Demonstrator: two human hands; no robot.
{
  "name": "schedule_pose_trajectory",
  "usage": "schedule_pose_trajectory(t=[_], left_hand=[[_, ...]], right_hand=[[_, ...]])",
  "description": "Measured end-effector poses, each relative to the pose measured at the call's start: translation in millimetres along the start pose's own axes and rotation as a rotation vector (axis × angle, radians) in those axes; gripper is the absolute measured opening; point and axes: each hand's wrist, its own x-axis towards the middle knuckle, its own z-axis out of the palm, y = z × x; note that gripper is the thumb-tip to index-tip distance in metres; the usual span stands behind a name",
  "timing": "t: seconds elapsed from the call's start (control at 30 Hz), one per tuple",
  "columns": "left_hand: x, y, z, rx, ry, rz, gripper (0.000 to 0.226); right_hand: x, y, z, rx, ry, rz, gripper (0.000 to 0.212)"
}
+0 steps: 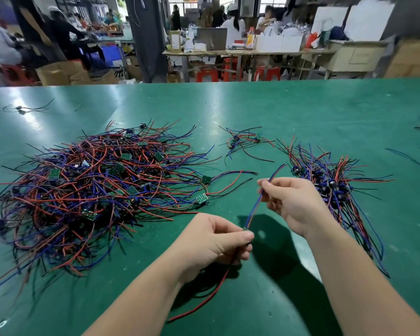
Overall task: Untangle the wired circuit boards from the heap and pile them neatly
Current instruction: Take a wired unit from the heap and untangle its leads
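One freed board (246,229) is pinched in the left hand (216,241), with its red and black leads (211,294) trailing down onto the worktop (301,105). Its blue-and-red lead pair (254,207) is held taut, gripped near the free end by the right hand (292,202). Both sets of fingers (269,185) are closed narrow on what they hold.

The heap (102,190) lies to the left and the sorted pile (330,187) to the right. A small cluster (243,141) sits apart behind.

For this step, the leads should be drawn straight with light tension, without pulling at the solder joints. The board is best laid on the pile with its wires aligned to the others.

No brand, label or legible writing can be made out.
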Motion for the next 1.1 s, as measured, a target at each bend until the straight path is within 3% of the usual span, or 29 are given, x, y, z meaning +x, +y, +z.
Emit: schedule_pose_trajectory(t=[0.17,0.4,0.5,0.57,0.63,0.7,0.8,0.87,0.97,1.1], left_hand=[[-3,0,-1,0.042,-0.069,-0.041,0.013],[-2,-2,-1,0.081,-0.060,-0.046,0.013],[-2,-2,-4,0.088,-0.033,-0.043,0.013],[-3,-1,-7,0.075,0.000,-0.036,0.013],[-2,1,-10,0.023,0.096,-0.006,0.013],[2,5,-14,-0.043,0.246,0.044,0.015],[9,6,-17,-0.113,0.384,0.102,0.010],[12,2,-15,-0.088,0.395,0.135,0.007],[13,-3,-14,0.058,0.396,0.193,0.011],[14,-3,-19,0.140,0.392,0.306,0.019]], right_hand=[[7,-8,-16,0.232,0.118,-0.029,0.015],[8,-9,-23,0.319,0.140,-0.009,0.010],[7,-7,-22,0.180,0.185,-0.066,0.018],[9,-3,-20,-0.049,0.259,-0.153,0.024],[8,-1,-20,-0.353,0.310,-0.220,0.024],[5,0,-19,-0.473,0.250,-0.248,0.039],[-10,3,1,-0.580,-0.059,-0.302,0.013],[-19,11,18,-0.636,-0.223,-0.350,0.011],[-20,19,29,-0.681,-0.211,-0.464,0.015],[-15,12,23,-0.470,-0.046,-0.527,0.018]])
